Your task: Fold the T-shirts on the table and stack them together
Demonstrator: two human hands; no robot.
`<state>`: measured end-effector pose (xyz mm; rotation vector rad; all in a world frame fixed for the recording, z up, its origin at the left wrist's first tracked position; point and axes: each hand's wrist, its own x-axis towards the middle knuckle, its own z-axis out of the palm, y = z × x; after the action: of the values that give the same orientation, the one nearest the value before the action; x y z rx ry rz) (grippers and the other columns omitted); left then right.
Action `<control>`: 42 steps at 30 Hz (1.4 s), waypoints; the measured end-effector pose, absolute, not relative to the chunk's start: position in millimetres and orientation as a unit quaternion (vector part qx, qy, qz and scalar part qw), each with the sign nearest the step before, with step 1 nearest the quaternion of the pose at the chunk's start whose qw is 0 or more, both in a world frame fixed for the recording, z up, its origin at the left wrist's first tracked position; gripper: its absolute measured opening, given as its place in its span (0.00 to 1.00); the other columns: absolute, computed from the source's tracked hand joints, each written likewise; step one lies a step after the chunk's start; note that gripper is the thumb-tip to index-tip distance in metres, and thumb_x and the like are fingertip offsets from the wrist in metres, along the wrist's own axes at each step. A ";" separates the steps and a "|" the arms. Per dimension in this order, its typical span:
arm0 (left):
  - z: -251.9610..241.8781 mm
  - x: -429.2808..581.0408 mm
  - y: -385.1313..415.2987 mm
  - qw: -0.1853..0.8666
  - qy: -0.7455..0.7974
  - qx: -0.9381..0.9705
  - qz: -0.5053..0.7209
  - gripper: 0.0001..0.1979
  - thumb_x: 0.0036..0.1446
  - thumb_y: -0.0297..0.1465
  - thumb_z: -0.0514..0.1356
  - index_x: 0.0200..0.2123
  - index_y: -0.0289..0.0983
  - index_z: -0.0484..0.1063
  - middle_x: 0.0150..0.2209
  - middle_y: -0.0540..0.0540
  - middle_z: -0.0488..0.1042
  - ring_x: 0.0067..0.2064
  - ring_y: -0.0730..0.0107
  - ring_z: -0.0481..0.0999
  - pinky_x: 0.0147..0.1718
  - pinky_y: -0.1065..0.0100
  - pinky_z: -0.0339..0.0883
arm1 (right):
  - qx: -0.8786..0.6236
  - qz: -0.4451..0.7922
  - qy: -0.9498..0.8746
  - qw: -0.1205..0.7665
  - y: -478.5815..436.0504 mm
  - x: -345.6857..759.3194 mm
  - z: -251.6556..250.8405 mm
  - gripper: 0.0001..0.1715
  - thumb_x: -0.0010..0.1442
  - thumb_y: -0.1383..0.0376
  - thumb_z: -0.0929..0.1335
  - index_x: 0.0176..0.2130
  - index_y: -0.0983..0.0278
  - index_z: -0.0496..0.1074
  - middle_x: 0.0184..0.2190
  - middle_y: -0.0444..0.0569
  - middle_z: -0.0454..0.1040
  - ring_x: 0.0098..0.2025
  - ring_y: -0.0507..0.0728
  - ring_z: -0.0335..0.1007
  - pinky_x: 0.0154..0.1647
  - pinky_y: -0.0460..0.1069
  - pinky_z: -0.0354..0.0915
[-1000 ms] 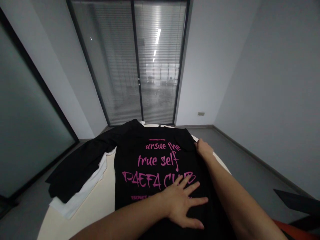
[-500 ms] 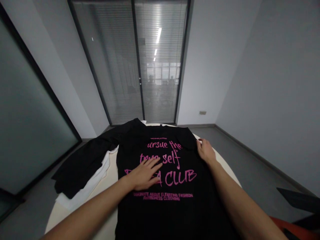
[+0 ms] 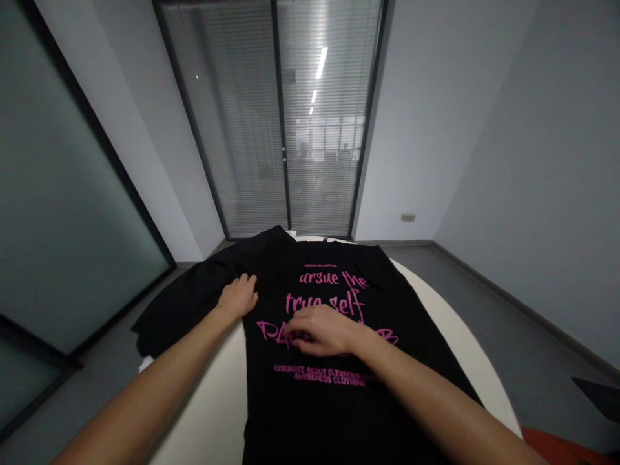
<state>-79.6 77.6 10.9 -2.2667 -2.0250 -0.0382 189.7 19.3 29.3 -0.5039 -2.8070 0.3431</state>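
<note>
A black T-shirt (image 3: 300,413) with pink lettering lies spread over a round pale table (image 3: 213,400). My left hand (image 3: 238,297) is at the shirt's left side, just below the sleeve, its fingers curled onto the black cloth; the fingertips are partly hidden. Over the middle of the print is my right hand (image 3: 322,329), fingers loosely bent and apart, holding nothing and covering part of the large lettering. Another dark garment (image 3: 179,307) lies to the left, partly behind my left forearm.
A bit of white cloth (image 3: 145,363) shows under the dark garment. Beyond the table stands a glass partition with blinds (image 3: 320,174). An orange-red seat (image 3: 557,445) is at the lower right, and a frosted panel (image 3: 62,194) is on the left.
My left hand has gone from the print to the shirt's left side. My right hand has left the right sleeve area and moved in over the print. The view has shifted slightly left.
</note>
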 end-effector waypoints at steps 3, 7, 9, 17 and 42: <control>6.8 -86.8 82.1 0.043 -0.713 -0.700 -0.017 0.20 0.63 0.34 0.56 0.57 0.34 0.65 0.54 0.30 0.70 0.52 0.44 0.76 0.46 0.52 0.71 | -0.085 0.114 -0.984 0.105 -5.9 161.0 27.6 0.23 0.59 0.63 0.67 0.54 0.57 0.74 0.38 0.44 0.77 0.39 0.55 0.72 0.40 0.48 0.64; 1.1 -100.9 93.2 -0.003 -0.741 -0.671 -0.025 0.20 0.62 0.33 0.57 0.57 0.35 0.64 0.51 0.32 0.75 0.49 0.46 0.79 0.45 0.56 0.71 | -0.034 0.079 -0.994 0.065 -18.5 143.9 20.9 0.29 0.57 0.64 0.67 0.58 0.54 0.72 0.36 0.44 0.77 0.36 0.56 0.72 0.35 0.49 0.63; 0.1 -107.0 99.0 -0.025 -0.743 -0.668 -0.034 0.20 0.62 0.33 0.58 0.57 0.37 0.64 0.49 0.34 0.78 0.50 0.48 0.79 0.46 0.58 0.70 | -0.027 0.080 -0.995 0.056 -18.0 141.9 20.1 0.22 0.59 0.64 0.67 0.53 0.57 0.75 0.37 0.46 0.77 0.38 0.56 0.73 0.36 0.49 0.63; 5.0 -120.0 115.1 -0.074 -0.731 -0.676 -0.051 0.21 0.62 0.33 0.60 0.57 0.41 0.64 0.50 0.41 0.79 0.50 0.58 0.80 0.46 0.66 0.70 | -0.070 0.331 -0.937 0.089 -38.0 132.1 35.7 0.34 0.68 0.62 0.65 0.69 0.61 0.54 0.61 0.54 0.70 0.57 0.56 0.71 0.55 0.49 0.65; 6.8 -53.1 85.5 0.138 -0.698 -0.701 -0.043 0.28 0.65 0.18 0.39 0.67 0.29 0.55 0.54 0.27 0.69 0.55 0.46 0.72 0.47 0.51 0.71 | 0.015 0.177 -0.983 0.036 -60.0 103.7 -27.1 0.44 0.65 0.47 0.67 0.71 0.59 0.51 0.73 0.50 0.47 0.75 0.66 0.36 0.71 0.71 0.41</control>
<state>-53.1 85.5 6.8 -2.0283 -2.0184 -0.1233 103.7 -60.0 -27.1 0.0455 -3.0214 0.5446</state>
